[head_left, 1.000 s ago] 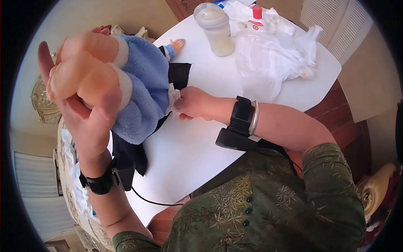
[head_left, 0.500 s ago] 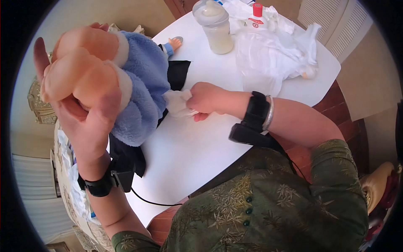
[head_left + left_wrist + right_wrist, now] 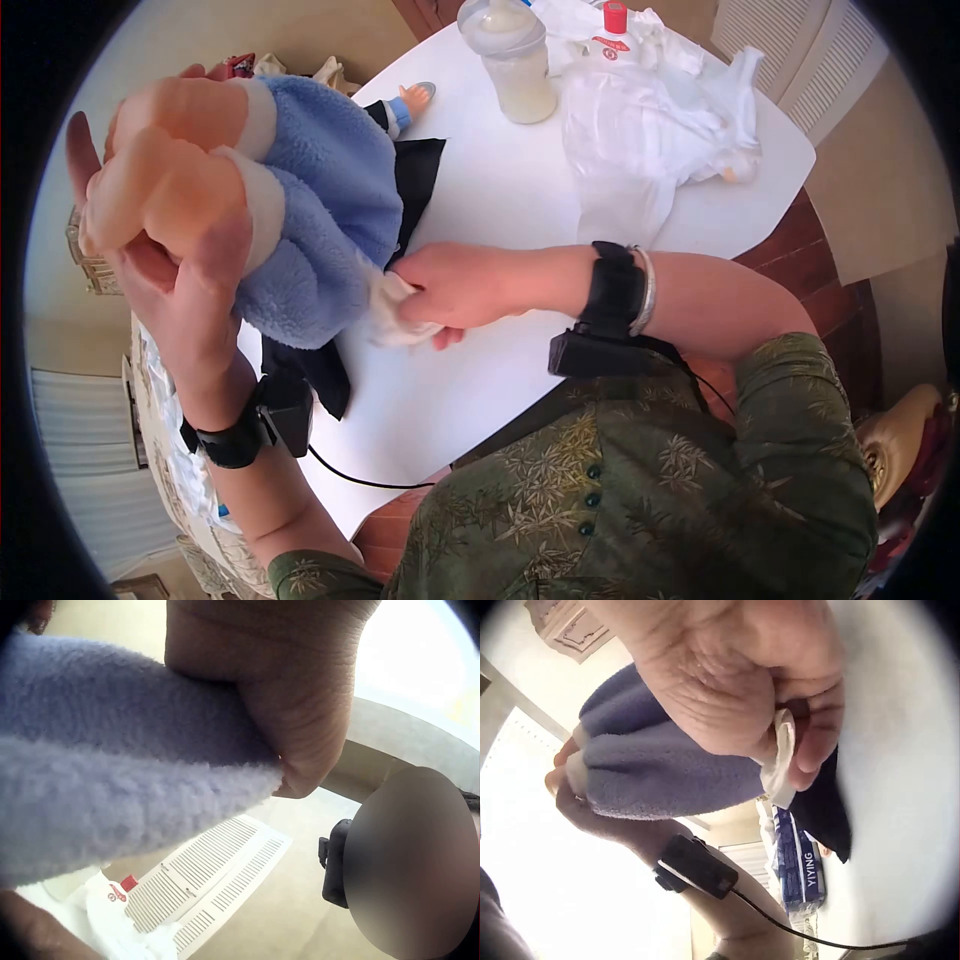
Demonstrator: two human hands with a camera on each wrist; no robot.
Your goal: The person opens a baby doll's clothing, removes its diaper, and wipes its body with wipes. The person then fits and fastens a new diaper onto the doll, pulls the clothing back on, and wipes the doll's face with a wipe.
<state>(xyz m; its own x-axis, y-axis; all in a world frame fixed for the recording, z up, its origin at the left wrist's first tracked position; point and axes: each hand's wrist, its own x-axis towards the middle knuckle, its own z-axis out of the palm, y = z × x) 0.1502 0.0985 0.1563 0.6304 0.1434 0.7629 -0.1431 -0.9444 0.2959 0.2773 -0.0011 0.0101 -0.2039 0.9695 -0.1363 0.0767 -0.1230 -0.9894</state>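
Observation:
A doll's two bare feet [image 3: 165, 200] are raised at the upper left, its legs in fluffy blue trousers [image 3: 335, 150]. The left hand [image 3: 190, 310] grips both feet from below; in the left wrist view it [image 3: 277, 675] is beside the blue cloth [image 3: 112, 795]. My right hand [image 3: 465, 285] pinches a crumpled white cloth or wipe [image 3: 385, 315] against the underside of the trousers. Seen from the right wrist, the fingers of this hand [image 3: 750, 682] curl round the folded white piece [image 3: 780, 761]. Black cloth [image 3: 418, 180] lies under the doll.
A bottle of pale liquid [image 3: 520, 80] stands at the table's back. Right of it are a red-capped white container [image 3: 612, 45] and a white plastic bag or film [image 3: 650, 130]. The doll's small hand [image 3: 415, 97] extends past the trousers. A blue YIYING pack [image 3: 799, 862] lies beyond.
The right hand pulled back to the right with the white piece, then moved left and lower against the trousers. The left hand and the doll's legs shifted slightly left.

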